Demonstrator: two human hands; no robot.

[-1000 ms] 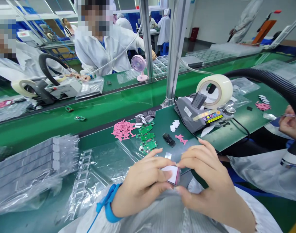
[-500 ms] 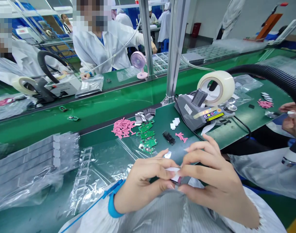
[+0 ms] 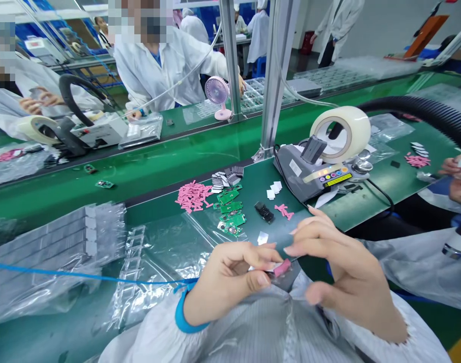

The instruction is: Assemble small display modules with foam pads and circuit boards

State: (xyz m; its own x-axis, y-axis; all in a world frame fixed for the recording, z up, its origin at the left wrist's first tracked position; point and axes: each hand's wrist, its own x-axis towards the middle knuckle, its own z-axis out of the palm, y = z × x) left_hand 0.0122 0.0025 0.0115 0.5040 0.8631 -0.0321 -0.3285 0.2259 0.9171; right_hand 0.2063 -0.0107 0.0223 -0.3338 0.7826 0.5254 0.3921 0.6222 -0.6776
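Note:
My left hand (image 3: 238, 277), with a blue wrist strap (image 3: 188, 312) at its cuff, pinches a small flat part with a pink strip (image 3: 282, 268) at its right end and some white beside it. Most of that part is hidden by the fingers. Just to the right, my right hand (image 3: 339, 267) is apart from it, thumb and fingers spread and holding nothing. Beyond the hands lie a white square piece (image 3: 263, 238), a few pink strips (image 3: 284, 212), black parts (image 3: 264, 212) and several green circuit boards (image 3: 231, 207).
A pink strip pile (image 3: 194, 196) lies beside striped pieces (image 3: 227, 179). A grey machine (image 3: 304, 176) carries a large tape roll (image 3: 360, 133). Bagged trays (image 3: 45, 257) lie at left. A metal post (image 3: 271, 75) rises ahead. A co-worker's hand (image 3: 460, 181) is at far right.
My right hand has let go of the small part and drawn back to the right, its fingers opening. The pink strip at the part's end now shows more. The blue cord has risen at left.

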